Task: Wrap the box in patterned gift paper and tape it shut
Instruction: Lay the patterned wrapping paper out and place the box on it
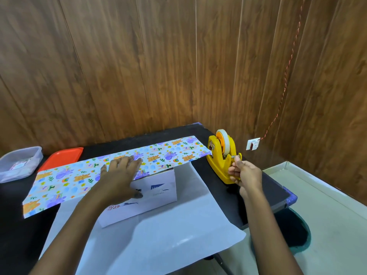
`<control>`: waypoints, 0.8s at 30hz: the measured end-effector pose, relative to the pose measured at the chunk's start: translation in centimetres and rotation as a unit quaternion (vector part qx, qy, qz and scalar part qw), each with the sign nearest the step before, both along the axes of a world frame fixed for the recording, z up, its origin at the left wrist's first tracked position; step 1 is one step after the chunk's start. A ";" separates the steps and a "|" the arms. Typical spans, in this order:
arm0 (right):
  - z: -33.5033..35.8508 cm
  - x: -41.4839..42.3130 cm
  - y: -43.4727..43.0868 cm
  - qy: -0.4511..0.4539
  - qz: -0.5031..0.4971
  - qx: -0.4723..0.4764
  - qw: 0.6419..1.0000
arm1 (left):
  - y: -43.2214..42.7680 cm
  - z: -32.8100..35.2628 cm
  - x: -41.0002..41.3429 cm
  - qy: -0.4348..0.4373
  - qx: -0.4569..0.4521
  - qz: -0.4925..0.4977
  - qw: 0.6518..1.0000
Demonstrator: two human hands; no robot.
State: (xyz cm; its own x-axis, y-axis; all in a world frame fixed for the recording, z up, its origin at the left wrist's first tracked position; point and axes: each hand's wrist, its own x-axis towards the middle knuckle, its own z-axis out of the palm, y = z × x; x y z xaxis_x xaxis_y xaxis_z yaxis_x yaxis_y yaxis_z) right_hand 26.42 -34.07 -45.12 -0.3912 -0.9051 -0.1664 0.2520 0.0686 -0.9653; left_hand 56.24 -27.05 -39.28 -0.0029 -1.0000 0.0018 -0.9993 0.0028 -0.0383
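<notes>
While the left hand [119,173] lies flat, fingers straight and slightly spread, it presses a flap of patterned gift paper [79,175] down onto the top of a white printed cardboard box [156,192]. The box sits near the middle of a black table [218,199], on the white underside of the same sheet, which spreads toward the viewer and hangs over the near table edge. The printed flap, with bears, rainbows and purple animals, runs as a long band from near left to far right, and its far-right corner touches a yellow tape dispenser [218,163] carrying a white tape roll [224,139].

The right hand [245,173] is at the dispenser, its fingers curled, thumb and forefinger pinching the tape end [236,156] at the cutter; the strip itself is too small to make out. The box and the flap's loose edge lie to the left of this hand, near but apart from it, with the left hand already on them. Judging from this, the tape must travel leftward to cross that edge, which runs along the box's length.

A red tray [61,157] and a clear plastic container [18,163] sit at the far left
</notes>
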 end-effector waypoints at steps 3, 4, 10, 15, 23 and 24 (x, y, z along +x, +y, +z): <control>-0.3 0.5 0.3 -0.074 -0.007 0.001 0.997 | 0.0 0.1 0.2 0.028 0.005 -0.006 1.000; -0.3 0.6 0.4 -0.095 -0.007 0.002 0.995 | 0.0 0.1 0.1 0.031 0.003 -0.008 0.999; 0.1 1.3 0.4 -0.289 0.004 0.028 0.957 | -0.1 0.0 0.3 0.028 -0.002 -0.011 1.000; 0.1 1.9 2.5 -0.364 0.046 0.031 0.930 | 0.1 0.6 0.6 0.117 -0.003 -0.005 0.993; 6.4 11.5 8.7 -0.001 0.343 -0.068 0.937 | 1.2 1.8 3.1 0.186 0.001 -0.076 0.980; 6.5 12.9 9.1 0.021 0.352 -0.073 0.933 | 1.3 1.7 3.1 0.188 -0.007 -0.080 0.979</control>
State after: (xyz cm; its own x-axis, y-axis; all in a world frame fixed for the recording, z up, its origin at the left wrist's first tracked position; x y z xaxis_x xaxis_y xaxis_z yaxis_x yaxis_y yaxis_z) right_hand 39.34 -25.02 -38.64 0.3045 -0.9523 -0.0187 0.1555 0.0690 -0.9854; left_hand 59.34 -25.77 -37.60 -0.1563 -0.9867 0.0458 -0.9297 0.1626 0.3304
